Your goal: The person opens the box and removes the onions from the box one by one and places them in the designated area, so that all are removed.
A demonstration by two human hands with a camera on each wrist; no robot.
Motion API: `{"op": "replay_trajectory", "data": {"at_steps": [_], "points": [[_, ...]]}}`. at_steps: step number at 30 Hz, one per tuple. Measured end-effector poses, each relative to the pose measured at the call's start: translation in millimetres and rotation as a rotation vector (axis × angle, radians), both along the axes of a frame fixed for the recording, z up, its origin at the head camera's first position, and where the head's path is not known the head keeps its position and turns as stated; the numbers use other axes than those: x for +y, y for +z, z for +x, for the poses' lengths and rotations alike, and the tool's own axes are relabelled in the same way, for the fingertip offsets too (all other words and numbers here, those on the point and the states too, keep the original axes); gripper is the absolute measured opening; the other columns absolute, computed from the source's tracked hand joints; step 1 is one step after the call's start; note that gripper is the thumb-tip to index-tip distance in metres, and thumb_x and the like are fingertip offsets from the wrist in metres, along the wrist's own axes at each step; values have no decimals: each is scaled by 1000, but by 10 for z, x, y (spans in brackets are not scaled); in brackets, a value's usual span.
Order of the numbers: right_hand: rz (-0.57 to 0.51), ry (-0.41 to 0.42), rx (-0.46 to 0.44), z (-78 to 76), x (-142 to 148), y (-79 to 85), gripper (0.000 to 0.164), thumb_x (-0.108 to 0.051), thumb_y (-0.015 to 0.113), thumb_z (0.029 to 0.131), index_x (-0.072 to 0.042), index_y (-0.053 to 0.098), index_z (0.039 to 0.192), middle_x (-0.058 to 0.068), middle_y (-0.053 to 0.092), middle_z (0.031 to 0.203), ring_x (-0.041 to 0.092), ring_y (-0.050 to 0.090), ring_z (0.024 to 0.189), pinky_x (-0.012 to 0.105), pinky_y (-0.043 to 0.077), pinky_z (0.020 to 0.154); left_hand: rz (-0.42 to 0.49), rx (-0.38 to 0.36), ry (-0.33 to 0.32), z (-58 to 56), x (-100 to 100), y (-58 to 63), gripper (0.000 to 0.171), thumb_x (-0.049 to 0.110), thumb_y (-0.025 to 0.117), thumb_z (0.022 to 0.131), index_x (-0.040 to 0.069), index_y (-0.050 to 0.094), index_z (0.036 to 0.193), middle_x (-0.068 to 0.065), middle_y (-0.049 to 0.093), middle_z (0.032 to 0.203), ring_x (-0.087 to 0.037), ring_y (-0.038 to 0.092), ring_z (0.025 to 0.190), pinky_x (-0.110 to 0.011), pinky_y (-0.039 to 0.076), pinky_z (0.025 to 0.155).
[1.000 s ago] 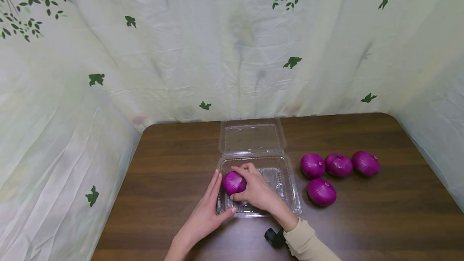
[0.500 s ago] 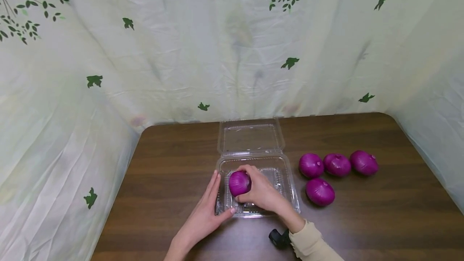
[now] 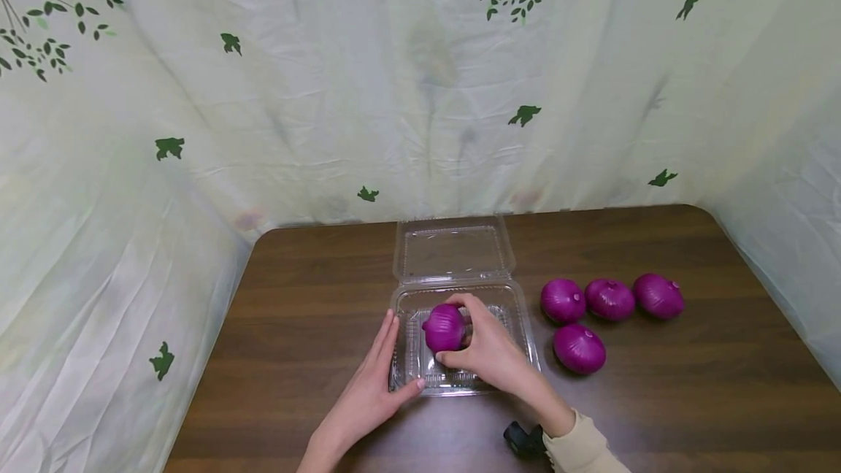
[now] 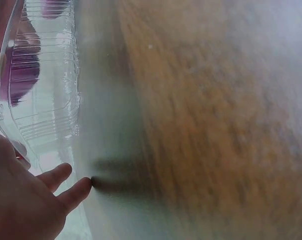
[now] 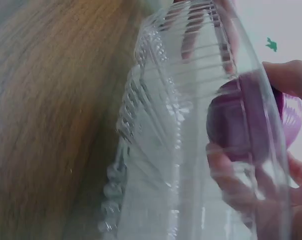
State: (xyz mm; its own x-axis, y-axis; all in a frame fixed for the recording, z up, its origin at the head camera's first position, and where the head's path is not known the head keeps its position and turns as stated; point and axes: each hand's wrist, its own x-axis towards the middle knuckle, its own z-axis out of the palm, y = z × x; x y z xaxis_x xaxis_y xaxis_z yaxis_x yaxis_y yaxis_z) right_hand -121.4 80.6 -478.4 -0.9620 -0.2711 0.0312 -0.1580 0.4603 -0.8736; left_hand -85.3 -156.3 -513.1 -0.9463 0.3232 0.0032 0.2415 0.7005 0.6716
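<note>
In the head view my right hand (image 3: 486, 347) grips a purple onion (image 3: 443, 328) with thumb and fingers curled round it. The onion is within the base of a clear plastic clamshell container (image 3: 523, 320); whether it touches the bottom I cannot tell. My left hand (image 3: 363, 389) steadies the container's front left corner, fingers straight along the left side and thumb at the front rim. Seen through the clear wall in the right wrist view, the onion (image 5: 240, 120) sits between the fingers. The left wrist view shows the left hand (image 4: 26, 200) beside the container wall.
The container's lid (image 3: 455, 250) lies folded back behind the base. Several more purple onions (image 3: 580, 348) are grouped on the brown wooden table (image 3: 315, 290) to the right. A black object (image 3: 523, 440) sits at the right wrist. A leaf-patterned white cloth (image 3: 368, 93) hangs behind.
My right hand has moved the onion rightward from the left side of the container toward its middle and turned it, so its tip points left. The left hand has stayed in place.
</note>
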Motion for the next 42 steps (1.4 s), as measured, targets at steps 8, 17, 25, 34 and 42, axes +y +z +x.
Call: {"op": "replay_trajectory", "data": {"at_steps": [8,17,25,34,42], "points": [[-47,-34,47,86,95,78,84,-20,90,66,-36,48,137,-9,49,126,11,57,104,28,54,81,-8,28,-7,-5,-9,-12,107,50,75,83,18,9,160,8,-2,165,-21,17,146,-51,28,111],[-120,-44,43,129,201,120,81,-14,91,66,-35,51,135,-8,47,128,15,59,105,26,55,81,-3,31,-5,-3,-8,-16,106,51,75,83,18,10,160,8,-1,165,-22,18,146,-52,29,111],[-53,-83,101,182,340,189,81,-20,94,64,-33,52,132,-10,50,128,11,57,106,35,55,85,1,16,-3,-1,-8,-6,107,49,76,83,19,8,160,9,-2,165,-20,16,147,-50,28,112],[37,-137,186,264,535,190,81,-26,96,60,-31,55,130,-13,53,128,10,50,110,47,52,83,2,6,2,12,-4,25,107,49,76,82,21,8,160,9,-1,165,-21,16,147,-50,27,112],[49,-167,168,331,720,227,81,-28,95,62,-33,51,131,-11,53,128,14,54,112,51,51,86,-11,-8,5,15,3,35,108,53,74,83,22,5,160,9,-3,165,-20,15,147,-50,26,112]]}}
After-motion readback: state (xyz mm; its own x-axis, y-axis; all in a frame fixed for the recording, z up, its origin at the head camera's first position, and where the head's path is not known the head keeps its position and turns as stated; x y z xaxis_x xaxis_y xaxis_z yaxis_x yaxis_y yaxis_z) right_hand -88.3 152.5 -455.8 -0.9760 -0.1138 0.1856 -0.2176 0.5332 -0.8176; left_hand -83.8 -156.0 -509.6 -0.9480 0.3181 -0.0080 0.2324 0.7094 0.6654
